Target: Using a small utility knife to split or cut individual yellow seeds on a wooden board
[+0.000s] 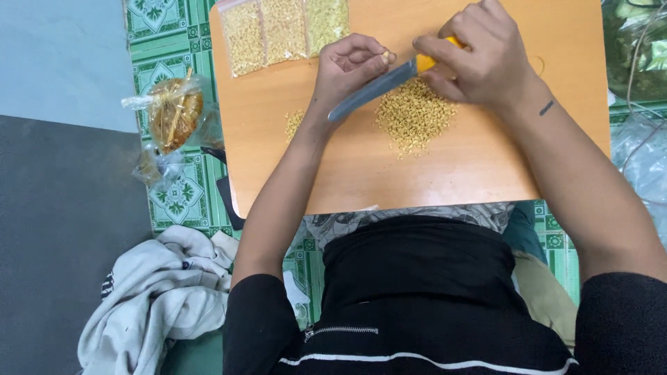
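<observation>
My right hand (pixel 483 62) grips a knife (pixel 379 87) by its yellow handle, the grey blade pointing left and down over the wooden board (pixel 361 167). My left hand (pixel 347 66) pinches a small pale yellow piece (pixel 386 55) at its fingertips, right beside the blade. Under the knife lies a large pile of small yellow pieces (pixel 415 114). A smaller pile (pixel 294 123) sits by my left wrist.
Clear bags of yellow pieces (pixel 281 29) lie at the board's far edge. A plastic bag with orange contents (pixel 174 111) rests on the green patterned mat (pixel 174 194) at left. A crumpled whitish cloth (pixel 160 292) lies near my left elbow. More plastic bags (pixel 636 48) sit at right.
</observation>
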